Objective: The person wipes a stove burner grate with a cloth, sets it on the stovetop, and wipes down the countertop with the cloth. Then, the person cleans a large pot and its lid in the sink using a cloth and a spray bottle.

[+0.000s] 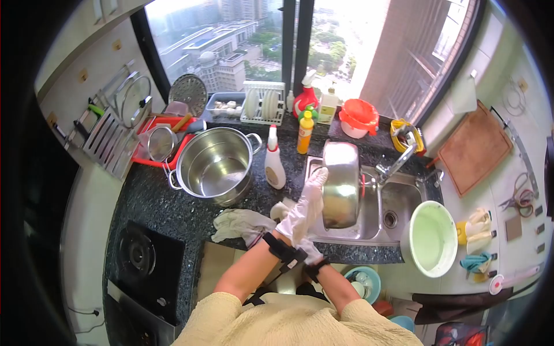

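Observation:
A steel pot (340,184) is tipped on its side over the left basin of the sink (372,222). My left hand (304,210), in a whitish glove, is at the pot's left edge, with its fingers closed against it. Below it, my right hand (310,252), also gloved, is partly covered by my left wrist; its fingers are hidden. A pale crumpled cloth (239,225) lies on the counter to the left of my hands. Behind the cloth stands a white spray bottle (274,164) with a red nozzle.
A large two-handled pot (213,164) stands at the left, behind the black stove (144,268). Near the window are a yellow bottle (305,132), a dish rack (262,102) and a red-lined bowl (358,118). Right of the faucet (395,164) is a pale green basin (433,239).

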Demonstrator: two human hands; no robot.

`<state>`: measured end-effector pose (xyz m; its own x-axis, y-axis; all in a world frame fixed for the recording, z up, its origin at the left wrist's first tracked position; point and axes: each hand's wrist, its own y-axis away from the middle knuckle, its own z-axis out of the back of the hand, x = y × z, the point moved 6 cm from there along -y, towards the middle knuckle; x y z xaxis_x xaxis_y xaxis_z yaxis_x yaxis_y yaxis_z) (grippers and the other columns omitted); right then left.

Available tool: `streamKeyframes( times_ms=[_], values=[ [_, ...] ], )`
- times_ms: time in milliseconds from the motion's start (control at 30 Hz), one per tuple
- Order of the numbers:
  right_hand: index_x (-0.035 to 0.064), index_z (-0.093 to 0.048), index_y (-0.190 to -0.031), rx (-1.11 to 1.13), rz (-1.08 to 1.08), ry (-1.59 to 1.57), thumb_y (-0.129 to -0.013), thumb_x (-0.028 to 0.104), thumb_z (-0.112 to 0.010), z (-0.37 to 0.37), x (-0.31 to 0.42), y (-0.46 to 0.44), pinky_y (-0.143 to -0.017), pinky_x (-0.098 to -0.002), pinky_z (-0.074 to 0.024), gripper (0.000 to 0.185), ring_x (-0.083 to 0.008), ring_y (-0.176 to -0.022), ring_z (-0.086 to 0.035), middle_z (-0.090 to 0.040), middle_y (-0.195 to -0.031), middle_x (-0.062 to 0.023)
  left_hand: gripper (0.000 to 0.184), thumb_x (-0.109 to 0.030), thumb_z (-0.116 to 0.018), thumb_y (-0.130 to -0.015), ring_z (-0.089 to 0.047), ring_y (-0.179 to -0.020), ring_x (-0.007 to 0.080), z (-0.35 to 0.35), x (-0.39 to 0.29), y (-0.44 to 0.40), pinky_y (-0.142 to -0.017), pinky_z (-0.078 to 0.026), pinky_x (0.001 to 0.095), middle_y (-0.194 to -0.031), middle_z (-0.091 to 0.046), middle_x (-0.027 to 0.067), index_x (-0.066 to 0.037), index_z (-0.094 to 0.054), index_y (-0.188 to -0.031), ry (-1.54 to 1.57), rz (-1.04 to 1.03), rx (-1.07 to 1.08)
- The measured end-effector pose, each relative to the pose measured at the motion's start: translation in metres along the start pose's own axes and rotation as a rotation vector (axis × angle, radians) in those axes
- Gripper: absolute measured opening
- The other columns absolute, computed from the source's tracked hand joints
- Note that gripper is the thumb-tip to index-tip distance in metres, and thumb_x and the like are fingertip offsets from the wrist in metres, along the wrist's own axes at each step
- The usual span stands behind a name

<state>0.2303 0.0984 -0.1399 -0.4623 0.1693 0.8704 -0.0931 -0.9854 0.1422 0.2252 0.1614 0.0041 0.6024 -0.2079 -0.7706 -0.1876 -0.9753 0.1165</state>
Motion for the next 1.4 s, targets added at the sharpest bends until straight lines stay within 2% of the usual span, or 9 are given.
streamKeyframes(
  times_ms=[100,300,533,700,733,967,1167,1300,1400],
  values=[
    [0.0011,-0.055,-0.116,0.106,-0.273,-0.633,-0.092,0.025,-0.053,0.038,-0.032,0.053,-0.095,-0.0332,-0.0424,0.034,-0.0242,-0.109,-0.053,-0.059,-0.112,-0.0119,0.039,-0.028,-0.055,-0.097,-0.054,-0.105,0.0128,0.001,0.003,-0.009,-0.093,-0.042,0.0268,-0.115,-0.06,0.0037,0.0,-0.054,-0.125,0.018,0.01,0.022],
    [-0.0015,-0.044,-0.132,-0.009,-0.172,-1.667,-0.076,0.018,-0.054,0.182,-0.05,0.142,-0.104,-0.0451,-0.0395,0.06,-0.0301,-0.115,-0.054,-0.054,-0.126,-0.0164,0.037,-0.028,-0.054,-0.098,-0.055,-0.104,0.013,-0.007,0.018,-0.027,-0.092,-0.043,0.0272,-0.113,-0.061,0.0035,-0.001,-0.055,-0.123,0.007,0.04,0.079],
    [0.0015,-0.049,-0.127,-0.294,0.513,-0.381,-0.08,0.027,-0.064,0.297,0.055,0.116,-0.098,-0.0449,-0.0453,0.056,-0.032,-0.117,-0.054,-0.054,-0.128,-0.0165,0.039,-0.03,-0.047,-0.101,-0.053,-0.102,0.0125,-0.021,0.048,-0.015,-0.093,-0.041,0.0261,-0.112,-0.059,0.0037,0.001,-0.054,-0.123,-0.138,0.117,0.209],
    [0.0089,-0.058,-0.121,-0.196,0.654,0.709,-0.081,0.036,-0.064,0.247,0.12,0.068,-0.111,-0.0522,-0.0223,0.048,-0.0412,-0.13,-0.037,-0.048,-0.134,-0.0222,0.034,-0.031,-0.044,-0.102,-0.057,-0.086,0.0084,-0.04,0.046,0.01,-0.076,-0.047,0.0236,-0.099,-0.061,0.0001,-0.003,-0.057,-0.117,-0.158,0.113,0.294],
    [0.0102,-0.058,-0.123,-0.176,0.586,0.618,-0.082,0.038,-0.064,0.239,0.112,0.06,-0.114,-0.0522,-0.0123,0.049,-0.0391,-0.136,-0.028,-0.041,-0.143,-0.0189,0.033,-0.03,-0.043,-0.102,-0.057,-0.08,0.0069,-0.034,0.049,0.012,-0.072,-0.047,0.022,-0.093,-0.061,-0.0013,-0.004,-0.058,-0.114,-0.206,0.125,0.261],
    [0.0113,-0.063,-0.109,-0.581,0.719,0.566,-0.082,0.024,-0.061,0.229,0.116,0.062,-0.108,-0.0528,-0.0255,0.03,-0.0363,-0.125,-0.042,-0.053,-0.128,-0.0129,0.031,-0.025,-0.046,-0.102,-0.055,-0.091,0.0075,-0.035,0.036,0.031,-0.08,-0.046,0.0212,-0.102,-0.062,0.0004,0.001,-0.057,-0.116,-0.382,-0.06,0.331],
    [0.016,-0.063,-0.107,-0.496,0.671,0.408,-0.081,0.019,-0.058,0.273,0.141,-0.001,-0.096,-0.043,-0.042,0.027,-0.0292,-0.11,-0.053,-0.061,-0.113,-0.0098,0.027,-0.025,-0.05,-0.101,-0.051,-0.085,0.0055,-0.044,0.014,0.031,-0.075,-0.044,0.0216,-0.091,-0.059,-0.0028,0.0,-0.058,-0.108,-0.569,-0.159,0.374],
    [0.01,-0.062,-0.121,0.015,0.11,-0.178,-0.095,0.023,-0.049,0.303,0.113,-0.052,-0.077,-0.0329,-0.051,0.031,-0.023,-0.081,-0.066,-0.068,-0.092,-0.0143,0.024,-0.024,-0.051,-0.1,-0.047,-0.08,0.0052,-0.056,0.002,0.041,-0.071,-0.043,0.0218,-0.085,-0.056,-0.0034,-0.001,-0.058,-0.103,-0.608,-0.21,0.382],
    [0.008,-0.062,-0.116,-0.09,0.463,0.217,-0.089,0.026,-0.054,0.283,0.099,-0.075,-0.08,-0.0316,-0.0504,0.033,-0.0247,-0.086,-0.065,-0.066,-0.095,-0.013,0.024,-0.023,-0.051,-0.1,-0.048,-0.081,0.0056,-0.043,-0.001,0.035,-0.072,-0.043,0.0216,-0.086,-0.058,-0.0025,0.0,-0.059,-0.103,-0.661,-0.26,0.376]
  ],
)
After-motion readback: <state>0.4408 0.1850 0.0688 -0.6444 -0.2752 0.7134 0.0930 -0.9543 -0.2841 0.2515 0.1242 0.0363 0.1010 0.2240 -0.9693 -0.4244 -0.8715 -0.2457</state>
